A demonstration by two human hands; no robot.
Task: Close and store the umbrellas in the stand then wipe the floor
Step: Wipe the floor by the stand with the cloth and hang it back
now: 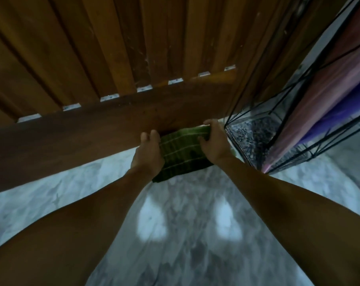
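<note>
A green cloth with pale stripes (pixel 179 153) lies on the grey marble floor (pixel 187 234) at the foot of a wooden slatted door. My left hand (pixel 149 155) rests on the cloth's left edge with its fingers stretched forward. My right hand (pixel 213 139) grips the cloth's far right corner, fingers curled over the edge. To the right stands a black wire umbrella stand (pixel 255 129). It holds a closed pink umbrella (pixel 323 96) and a purple umbrella (pixel 335 112), both leaning inside it.
The wooden door (pixel 104 58) with its broad bottom rail (pixel 88 137) blocks the way ahead. The stand's speckled base (pixel 249 139) sits close beside my right hand. Two bright reflections show on the floor between my forearms.
</note>
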